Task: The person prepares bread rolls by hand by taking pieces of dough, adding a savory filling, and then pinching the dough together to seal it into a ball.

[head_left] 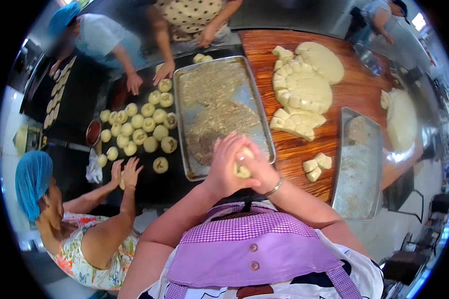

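Observation:
Both my hands are cupped around a ball of pale dough (242,169), held in front of me over the near edge of a metal tray. My left hand (224,167) wraps it from the left, fingers pointing up and away. My right hand (258,172), with a bracelet at the wrist, closes on it from the right. Part of the dough is hidden by my fingers. The tray (188,169) holds brownish minced filling (219,119) in two mounds. Left of it, many round filled buns (134,122) sit on a dark table, some with filling showing on top.
On the wooden board (354,97) lie a large dough mass (304,89), partly cut, and several loose dough pieces (314,169). A second metal tray (356,194) stands at the right, near another dough lump (402,119). Co-workers' hands (129,172) reach in from the left and far side.

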`<state>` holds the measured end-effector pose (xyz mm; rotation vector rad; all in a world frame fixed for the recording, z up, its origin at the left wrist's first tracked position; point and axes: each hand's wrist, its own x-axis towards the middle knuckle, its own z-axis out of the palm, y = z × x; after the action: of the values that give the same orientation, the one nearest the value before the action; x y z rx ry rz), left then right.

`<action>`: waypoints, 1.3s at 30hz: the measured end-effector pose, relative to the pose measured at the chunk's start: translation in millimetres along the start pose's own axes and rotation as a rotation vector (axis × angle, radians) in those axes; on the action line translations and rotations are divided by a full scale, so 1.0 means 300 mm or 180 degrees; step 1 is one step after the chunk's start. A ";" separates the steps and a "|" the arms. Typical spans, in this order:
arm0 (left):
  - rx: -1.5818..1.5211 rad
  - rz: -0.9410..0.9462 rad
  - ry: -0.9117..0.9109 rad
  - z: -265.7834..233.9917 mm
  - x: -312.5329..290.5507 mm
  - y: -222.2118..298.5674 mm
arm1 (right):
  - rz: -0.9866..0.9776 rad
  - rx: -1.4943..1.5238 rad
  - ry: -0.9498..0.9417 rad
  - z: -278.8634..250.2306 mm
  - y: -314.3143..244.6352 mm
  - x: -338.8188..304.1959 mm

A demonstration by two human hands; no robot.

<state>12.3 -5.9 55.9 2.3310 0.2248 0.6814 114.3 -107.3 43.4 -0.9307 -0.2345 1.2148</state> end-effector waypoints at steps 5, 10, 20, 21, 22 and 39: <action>-0.0798 0.0353 -0.0319 -0.033 0.011 -0.027 | -0.0486 -0.0435 -0.1107 -0.049 0.045 0.013; -0.1031 0.0647 -0.0612 -0.073 0.059 0.043 | 0.0411 0.0811 -0.0862 -0.014 -0.030 -0.026; -0.0500 0.0337 0.0198 0.034 -0.008 0.052 | -0.0420 0.0274 -0.0090 -0.026 0.074 0.005; -0.0674 0.0351 0.0200 0.028 -0.002 0.041 | -0.0359 0.0249 -0.0094 -0.015 0.065 -0.006; -0.0850 0.0366 0.0199 0.021 0.001 0.034 | -0.0299 0.0224 -0.0095 0.002 0.053 -0.020; -0.0279 0.0420 0.0222 0.011 -0.015 0.082 | -0.0055 0.0449 0.0049 0.019 0.040 -0.006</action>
<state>9.6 -27.8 68.1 2.2550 0.0712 0.8216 101.8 -105.5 38.9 -0.8138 -0.1422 1.1922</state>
